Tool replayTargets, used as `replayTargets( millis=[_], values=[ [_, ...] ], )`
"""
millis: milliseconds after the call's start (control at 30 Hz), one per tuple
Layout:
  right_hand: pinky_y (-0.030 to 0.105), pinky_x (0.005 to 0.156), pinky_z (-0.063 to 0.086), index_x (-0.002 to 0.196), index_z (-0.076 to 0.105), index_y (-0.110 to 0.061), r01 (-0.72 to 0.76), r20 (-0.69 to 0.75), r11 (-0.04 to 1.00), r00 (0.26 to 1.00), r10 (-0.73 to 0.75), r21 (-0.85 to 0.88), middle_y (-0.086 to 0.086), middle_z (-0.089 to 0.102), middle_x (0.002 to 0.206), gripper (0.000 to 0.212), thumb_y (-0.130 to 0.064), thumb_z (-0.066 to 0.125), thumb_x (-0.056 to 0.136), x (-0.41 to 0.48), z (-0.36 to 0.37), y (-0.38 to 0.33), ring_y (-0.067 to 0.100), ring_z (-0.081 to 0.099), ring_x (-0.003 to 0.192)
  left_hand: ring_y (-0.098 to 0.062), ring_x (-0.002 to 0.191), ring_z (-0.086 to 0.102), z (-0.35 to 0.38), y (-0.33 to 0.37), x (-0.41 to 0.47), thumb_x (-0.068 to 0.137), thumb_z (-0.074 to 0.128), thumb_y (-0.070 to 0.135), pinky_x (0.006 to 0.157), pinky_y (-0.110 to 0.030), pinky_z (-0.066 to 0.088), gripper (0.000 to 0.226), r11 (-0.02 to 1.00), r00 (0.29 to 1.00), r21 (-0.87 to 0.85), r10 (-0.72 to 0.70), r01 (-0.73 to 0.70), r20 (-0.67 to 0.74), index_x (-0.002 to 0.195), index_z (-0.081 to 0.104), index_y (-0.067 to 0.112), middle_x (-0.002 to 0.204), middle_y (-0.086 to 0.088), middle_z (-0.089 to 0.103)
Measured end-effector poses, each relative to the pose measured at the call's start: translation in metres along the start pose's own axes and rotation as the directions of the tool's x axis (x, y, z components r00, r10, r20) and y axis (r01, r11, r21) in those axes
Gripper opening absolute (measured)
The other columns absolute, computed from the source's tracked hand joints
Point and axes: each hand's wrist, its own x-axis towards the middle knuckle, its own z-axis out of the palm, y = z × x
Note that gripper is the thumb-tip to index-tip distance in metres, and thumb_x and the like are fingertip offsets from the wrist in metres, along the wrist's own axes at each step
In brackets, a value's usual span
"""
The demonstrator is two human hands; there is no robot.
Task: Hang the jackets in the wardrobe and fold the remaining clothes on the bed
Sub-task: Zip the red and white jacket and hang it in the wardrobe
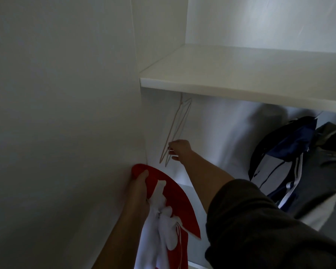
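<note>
Step in hand, as judged: taking a hanger for the red and white jacket [175,202]. The left hand [139,183] grips the jacket by its red upper edge, fingers curled round the cloth, low against the wardrobe's left wall [66,94]; the rest of the garment hangs down out of view. The right hand [179,149] reaches in under the shelf [241,82] and pinches the lower corner of one of two thin wire hangers [175,131], which hang side by side, nearly touching; which of the two is held cannot be told for certain. The rail is hidden behind the shelf front. To do this well: lift the held hanger upward first so that its hook clears the rail, then draw it outward; pulling straight out would likely drag the neighbour along or snag the hook. Keep the jacket held high enough that it does not trail. Two garments, a navy jacket [291,152] and a grey jacket [326,162], already hang at the right, well apart from the hangers, so room remains between for this one.
</note>
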Motion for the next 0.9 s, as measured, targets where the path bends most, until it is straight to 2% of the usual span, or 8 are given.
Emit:
replayTargets(
  millis=[67, 100, 200, 300, 400, 533, 700, 900],
  values=[
    [0.028, 0.056, 0.044, 0.079, 0.056, -0.004, 0.040, -0.001, 0.998, 0.999, -0.040, 0.043, 0.009, 0.055, 0.072, 0.015, -0.007, 0.055, 0.094, -0.001, -0.001, 0.003, 0.017, 0.052, 0.059, -0.033, 0.105, 0.061, 0.000, -0.001, 0.001, 0.094, 0.055, 0.027, 0.092, -0.045, 0.049, 0.039, 1.000, 1.000, 0.003, -0.002, 0.002, -0.009, 0.122, 0.058, 0.000, 0.114, -0.020, 0.064],
    [0.028, 0.055, 0.045, 0.079, 0.055, -0.004, 0.057, -0.005, 0.996, 0.998, -0.057, 0.070, 0.009, 0.054, 0.070, 0.016, -0.008, 0.054, 0.095, -0.002, -0.002, 0.005, 0.018, 0.051, 0.058, -0.033, 0.106, 0.060, 0.000, -0.001, 0.002, 0.094, 0.055, 0.028, 0.093, -0.044, 0.049, 0.040, 1.000, 1.000, 0.001, -0.004, 0.004, -0.015, 0.122, 0.058, 0.000, 0.115, -0.020, 0.063],
    [0.023, 0.045, 0.039, 0.082, 0.054, -0.006, 0.141, -0.057, 0.980, 0.989, -0.134, 0.142, 0.007, 0.047, 0.064, 0.022, -0.013, 0.044, 0.100, -0.003, -0.008, 0.008, 0.015, 0.043, 0.051, -0.030, 0.096, 0.063, -0.001, -0.003, 0.004, 0.093, 0.056, 0.028, 0.080, -0.040, 0.051, 0.034, 1.000, 1.000, -0.008, -0.007, 0.007, -0.002, 0.115, 0.061, 0.002, 0.110, -0.018, 0.065],
    [0.016, 0.035, 0.028, 0.092, 0.056, -0.006, 0.220, -0.190, 0.963, 0.963, -0.189, 0.157, 0.003, 0.044, 0.061, 0.025, -0.018, 0.036, 0.103, -0.005, -0.019, 0.006, 0.012, 0.037, 0.048, -0.027, 0.087, 0.062, -0.002, -0.005, 0.008, 0.093, 0.056, 0.029, 0.071, -0.036, 0.050, 0.029, 1.000, 1.000, -0.008, 0.001, -0.001, 0.002, 0.109, 0.061, 0.004, 0.101, -0.015, 0.065],
    [0.015, 0.033, 0.027, 0.093, 0.056, -0.005, 0.258, -0.233, 0.955, 0.947, -0.220, 0.145, 0.004, 0.044, 0.062, 0.026, -0.017, 0.034, 0.102, -0.008, -0.034, 0.001, 0.012, 0.037, 0.049, -0.031, 0.095, 0.062, -0.002, -0.005, 0.012, 0.093, 0.057, 0.028, 0.078, -0.039, 0.051, 0.035, 1.000, 1.000, 0.001, 0.007, -0.007, 0.008, 0.118, 0.059, 0.003, 0.109, -0.017, 0.064],
    [0.018, 0.037, 0.028, 0.078, 0.054, -0.012, 0.273, -0.242, 0.953, 0.941, -0.236, 0.134, 0.004, 0.044, 0.060, 0.029, -0.015, 0.036, 0.101, -0.014, -0.049, -0.005, 0.013, 0.037, 0.048, -0.034, 0.110, 0.059, -0.002, -0.008, 0.015, 0.093, 0.057, 0.030, 0.096, -0.046, 0.048, 0.045, 1.000, 1.000, 0.004, 0.000, 0.000, 0.025, 0.128, 0.055, 0.002, 0.122, -0.019, 0.061],
    [0.018, 0.037, 0.027, 0.078, 0.054, -0.012, 0.290, -0.288, 0.942, 0.928, -0.235, 0.167, 0.002, 0.043, 0.056, 0.029, -0.013, 0.037, 0.100, -0.029, -0.069, -0.001, 0.011, 0.035, 0.043, -0.034, 0.113, 0.058, 0.004, -0.011, 0.018, 0.093, 0.056, 0.033, 0.098, -0.046, 0.047, 0.048, 0.999, 0.999, 0.028, -0.017, 0.016, 0.046, 0.129, 0.054, 0.001, 0.124, -0.020, 0.060],
    [0.021, 0.039, 0.027, 0.080, 0.055, -0.011, 0.284, -0.343, 0.945, 0.914, -0.216, 0.163, 0.002, 0.040, 0.054, 0.027, -0.013, 0.037, 0.100, -0.055, -0.104, 0.015, 0.010, 0.033, 0.041, -0.031, 0.094, 0.064, 0.017, -0.025, 0.010, 0.092, 0.058, 0.034, 0.072, -0.036, 0.052, 0.041, 0.996, 0.991, 0.067, -0.060, 0.053, 0.117, 0.119, 0.061, 0.003, 0.105, -0.017, 0.066]
  ],
)
